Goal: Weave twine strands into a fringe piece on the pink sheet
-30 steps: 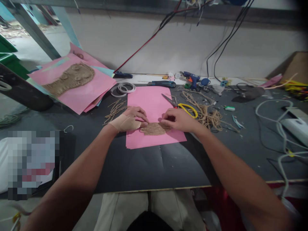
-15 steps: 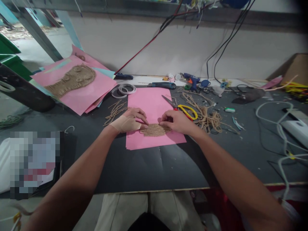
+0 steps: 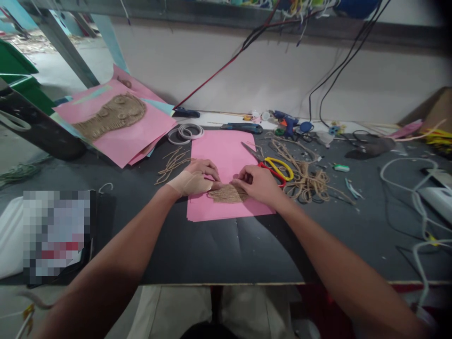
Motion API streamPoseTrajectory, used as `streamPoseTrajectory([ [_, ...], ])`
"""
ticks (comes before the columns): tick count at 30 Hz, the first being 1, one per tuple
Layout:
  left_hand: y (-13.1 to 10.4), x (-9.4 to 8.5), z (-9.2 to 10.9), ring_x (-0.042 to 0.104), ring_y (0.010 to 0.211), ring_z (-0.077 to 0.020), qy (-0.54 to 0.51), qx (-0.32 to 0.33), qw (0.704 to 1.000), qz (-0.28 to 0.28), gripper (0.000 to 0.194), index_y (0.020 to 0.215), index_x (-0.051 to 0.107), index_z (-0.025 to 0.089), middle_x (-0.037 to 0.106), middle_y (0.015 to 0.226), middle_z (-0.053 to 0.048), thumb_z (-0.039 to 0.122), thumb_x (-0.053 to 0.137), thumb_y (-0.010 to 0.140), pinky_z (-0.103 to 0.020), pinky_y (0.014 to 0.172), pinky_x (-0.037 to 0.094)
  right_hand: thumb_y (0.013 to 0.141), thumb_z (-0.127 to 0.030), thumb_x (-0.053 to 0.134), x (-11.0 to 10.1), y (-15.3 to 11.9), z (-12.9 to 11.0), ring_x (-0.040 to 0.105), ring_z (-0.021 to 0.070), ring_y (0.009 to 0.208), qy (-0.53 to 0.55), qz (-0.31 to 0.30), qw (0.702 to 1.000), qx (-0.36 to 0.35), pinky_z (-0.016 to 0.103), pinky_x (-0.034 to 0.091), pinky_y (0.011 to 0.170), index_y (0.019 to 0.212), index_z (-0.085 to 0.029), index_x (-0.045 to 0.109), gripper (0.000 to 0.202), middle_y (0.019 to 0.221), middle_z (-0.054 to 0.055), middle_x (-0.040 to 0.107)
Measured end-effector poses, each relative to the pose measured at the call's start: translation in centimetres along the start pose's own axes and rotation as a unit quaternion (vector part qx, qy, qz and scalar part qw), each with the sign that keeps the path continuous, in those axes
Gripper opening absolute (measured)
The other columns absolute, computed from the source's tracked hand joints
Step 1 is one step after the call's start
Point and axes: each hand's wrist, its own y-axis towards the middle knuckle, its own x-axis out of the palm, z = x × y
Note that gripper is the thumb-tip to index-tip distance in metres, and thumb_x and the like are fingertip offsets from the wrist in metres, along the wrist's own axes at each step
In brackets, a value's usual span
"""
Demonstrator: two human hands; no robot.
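Note:
A flat patch of brown twine, laid in close rows, lies on the lower half of a pink paper sheet. My left hand, with a beige wrap around wrist and palm, has its thumb and fingertips closed at the patch's upper left edge. At the upper right edge, my right hand pinches at the twine, its fingers curled. The strand between the fingertips is too small to make out clearly. Scissors with red and yellow handles lie just beyond my right hand.
A loose twine heap lies to the right, cut twine pieces to the left. Behind are white rings, a utility knife and a blue glue gun. Pink sheets bearing a twine shape lie back left.
The whole view has shifted slightly. Both hands stay at the twine patch's upper edge, and the right hand sits a little closer over its right end.

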Motion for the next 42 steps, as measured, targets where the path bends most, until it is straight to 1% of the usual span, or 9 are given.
streamPoseTrajectory([
  [2,0.2,0.0,0.3,0.065,0.084,-0.0155,-0.010,-0.010,1.000,-0.001,0.015,0.074,0.078,0.022,0.072,0.098,-0.004,0.037,0.079,0.076,-0.037,0.094,0.044,0.084,-0.034,0.074,0.0,0.0,0.1,0.055,0.0138,0.063,0.010,-0.003,1.000,0.002,0.029,0.039,0.061,0.077,-0.018,0.065,0.019,0.075,0.003,0.069],
  [7,0.5,0.0,1.0,0.063,0.078,-0.0150,-0.014,-0.083,0.996,0.009,0.012,0.068,0.074,0.019,0.073,0.091,-0.005,0.030,0.078,0.071,-0.035,0.089,0.047,0.084,-0.036,0.075,-0.1,0.0,0.4,0.054,0.0138,0.063,0.018,-0.006,1.000,0.006,0.029,0.039,0.061,0.078,-0.019,0.066,0.020,0.075,0.003,0.068],
  [16,0.5,-0.3,1.0,0.061,0.073,-0.0151,-0.058,-0.090,0.994,0.000,0.013,0.073,0.074,0.019,0.071,0.085,-0.005,0.031,0.075,0.068,-0.031,0.072,0.049,0.085,-0.028,0.072,-0.7,0.1,0.5,0.055,0.0145,0.064,0.034,-0.033,0.999,0.002,0.029,0.040,0.061,0.081,-0.018,0.067,0.012,0.076,0.004,0.070],
  [20,0.5,-0.6,1.3,0.062,0.075,-0.0154,-0.055,-0.112,0.992,-0.013,0.013,0.076,0.075,0.018,0.072,0.084,-0.005,0.026,0.073,0.067,-0.031,0.074,0.048,0.085,-0.026,0.072,-1.1,0.1,0.6,0.056,0.0145,0.065,0.039,-0.049,0.998,-0.003,0.030,0.041,0.062,0.083,-0.019,0.068,0.009,0.077,0.004,0.070],
  [25,0.4,-0.9,1.2,0.062,0.077,-0.0162,-0.078,-0.096,0.992,-0.030,0.015,0.079,0.075,0.016,0.072,0.083,-0.006,0.023,0.070,0.067,-0.029,0.071,0.049,0.088,-0.024,0.069,-1.8,0.2,0.9,0.057,0.0154,0.068,0.035,-0.079,0.996,-0.032,0.030,0.042,0.064,0.088,-0.020,0.070,0.004,0.079,0.003,0.070],
  [28,0.3,-1.0,1.0,0.064,0.079,-0.0173,-0.084,-0.099,0.991,-0.036,0.016,0.081,0.075,0.017,0.073,0.086,-0.007,0.022,0.069,0.067,-0.030,0.072,0.050,0.089,-0.020,0.066,-2.2,0.3,1.2,0.061,0.0165,0.075,0.027,-0.092,0.993,-0.070,0.031,0.045,0.070,0.091,-0.020,0.069,0.003,0.087,0.004,0.071],
  [33,0.1,-1.5,0.9,0.067,0.085,-0.0190,-0.090,-0.097,0.990,-0.051,0.016,0.082,0.073,0.019,0.076,0.095,-0.007,0.023,0.069,0.067,-0.031,0.076,0.053,0.092,-0.015,0.061,-2.7,0.4,1.7,0.065,0.0187,0.090,0.016,-0.120,0.985,-0.126,0.033,0.048,0.082,0.096,-0.022,0.067,0.010,0.099,0.006,0.071],
  [38,-0.2,-1.9,0.6,0.068,0.088,-0.0201,-0.098,-0.118,0.987,-0.050,0.016,0.082,0.073,0.020,0.076,0.093,-0.006,0.023,0.068,0.067,-0.031,0.078,0.054,0.094,-0.014,0.058,-2.9,0.5,1.9,0.065,0.0191,0.095,0.007,-0.120,0.982,-0.143,0.034,0.048,0.086,0.103,-0.022,0.068,0.016,0.103,0.006,0.071],
  [42,-0.3,-2.2,0.5,0.068,0.090,-0.0200,-0.096,-0.109,0.988,-0.054,0.018,0.083,0.073,0.020,0.076,0.095,-0.006,0.022,0.067,0.067,-0.031,0.081,0.054,0.090,-0.009,0.056,-3.0,0.4,2.0,0.064,0.0192,0.095,-0.002,-0.121,0.983,-0.141,0.033,0.048,0.085,0.104,-0.022,0.068,0.023,0.102,0.006,0.069],
])
